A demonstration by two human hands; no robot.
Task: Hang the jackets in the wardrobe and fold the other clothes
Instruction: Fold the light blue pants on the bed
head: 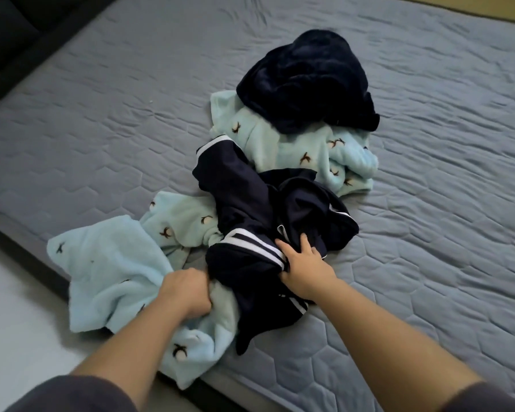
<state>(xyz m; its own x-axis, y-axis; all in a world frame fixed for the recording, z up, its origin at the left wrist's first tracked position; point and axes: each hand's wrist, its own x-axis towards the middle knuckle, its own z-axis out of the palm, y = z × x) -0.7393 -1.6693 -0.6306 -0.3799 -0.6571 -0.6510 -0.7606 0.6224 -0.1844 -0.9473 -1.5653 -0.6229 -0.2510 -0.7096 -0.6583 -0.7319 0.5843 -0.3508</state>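
A: Where do things stand?

B: Everything is in one heap on the bed [101, 120], from the middle of the frame down to the lower left. The left hand [188, 292] is fisted tight around a bunch of the light blue fleece garment [110, 269] at the lower left, near the mattress edge. The right hand [302, 270], just right of it, has fingers and thumb curled into the navy track garment with white stripes [250, 203].

A: So the step is parting those two?

B: I'd judge so. The navy piece lies across the blue fleece, so dragging sideways would likely pull the whole heap along. Better to lift the navy one up and away while the left hand pins the fleece down.

A: Is it a jacket or trousers?

B: Cannot tell while it is crumpled. Shake it out first, then decide between hanging and folding.

A: Anything to watch?

B: More light blue fleece [295, 150] shows at centre under the dark navy plush garment [306, 84]; whether it joins the held piece, I can't say. Also, the held fleece overhangs the bed edge and could slide off.
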